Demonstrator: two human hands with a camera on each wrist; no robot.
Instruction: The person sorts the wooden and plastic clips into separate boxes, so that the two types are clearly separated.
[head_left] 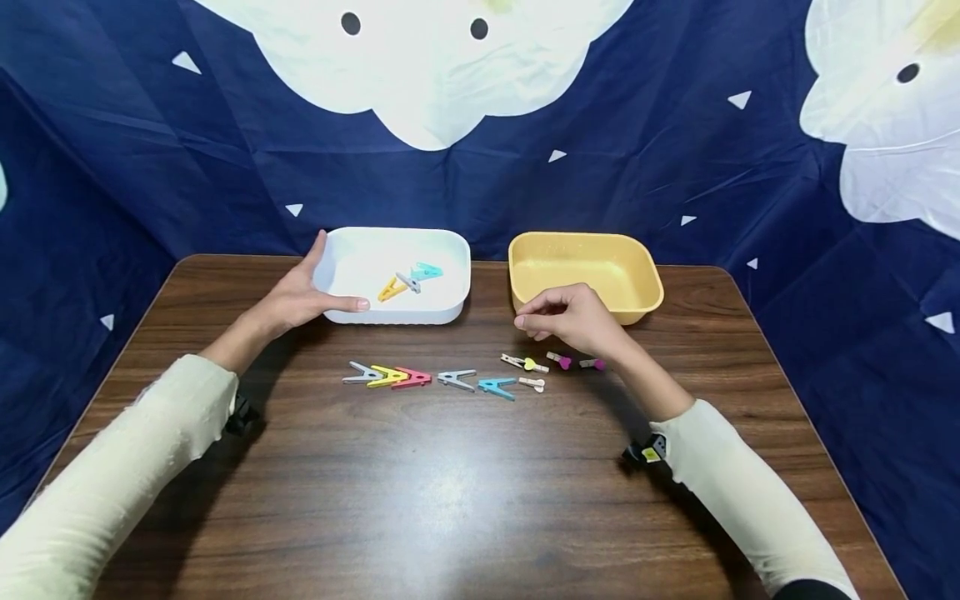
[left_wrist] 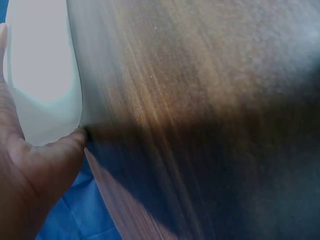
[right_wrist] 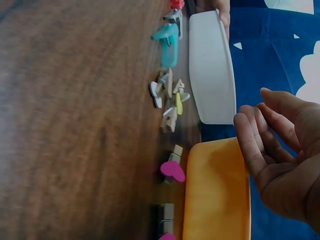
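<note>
My left hand [head_left: 288, 293] holds the left end of the white tub [head_left: 352, 317], thumb along the front wall and fingers at the far-left side. Inside the tub lie an orange clothespin [head_left: 390, 289], a grey clothespin [head_left: 408, 282] and a light-blue clothespin [head_left: 427, 271]. Nothing shows between the fingers of my right hand [head_left: 573, 317], loosely bent just in front of the yellow tub [head_left: 630, 312]. Below that hand on the table are small wooden clips, including one with a yellow ornament [head_left: 531, 365] and one with a pink heart [head_left: 561, 361].
Across the wooden table [head_left: 360, 500] runs a row of plastic clothespins: grey [head_left: 362, 373], yellow [head_left: 387, 377], red [head_left: 412, 378], another grey one [head_left: 456, 380] and a blue one [head_left: 498, 387]. A small white-topped clip [head_left: 534, 384] lies beside them. Dark-blue cloth [head_left: 450, 192] hangs behind the table.
</note>
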